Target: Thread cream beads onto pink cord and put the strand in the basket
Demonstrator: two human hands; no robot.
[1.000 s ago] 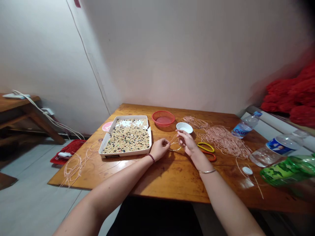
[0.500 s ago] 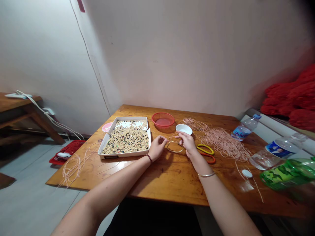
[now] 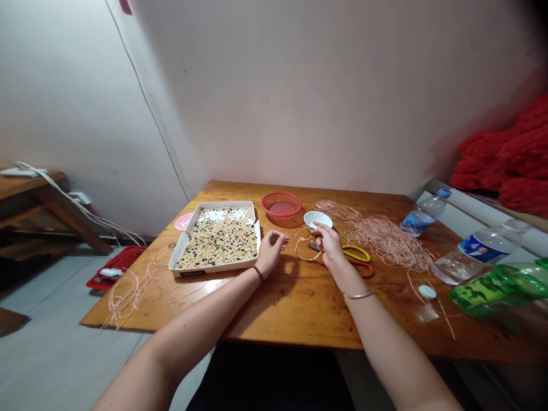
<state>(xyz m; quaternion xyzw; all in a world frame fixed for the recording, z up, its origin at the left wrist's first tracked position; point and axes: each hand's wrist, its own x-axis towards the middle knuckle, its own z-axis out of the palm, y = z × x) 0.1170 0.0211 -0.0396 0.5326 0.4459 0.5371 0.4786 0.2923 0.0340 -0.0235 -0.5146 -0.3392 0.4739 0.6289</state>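
Between my hands a loop of pale beads [image 3: 307,258] hangs on a thin pinkish cord above the table. My left hand [image 3: 271,251] pinches one part of the cord, its fingertips pressed together. Opposite it, my right hand [image 3: 329,242] is closed on the cord near the other side of the loop; the exact grip is partly hidden by the fingers. Scissors [image 3: 357,256] with one yellow and one orange handle lie just right of the loop, blades partly behind my right hand. A white bowl [image 3: 317,219] sits right behind that hand.
A white tray of mixed beads [image 3: 216,266] lies to the left, a red basket [image 3: 281,205] at the back. Tangled pink cord [image 3: 389,242] spreads on the right, beside a blue-capped bottle [image 3: 422,217], a blue-labelled bottle [image 3: 479,251] and a green bottle [image 3: 492,294]. Loose cord [image 3: 124,297] lies front left.
My hands have moved slightly apart, and the bead loop now hangs lower and rounder between them. The view has shifted a little. Both hands still grip the cord.
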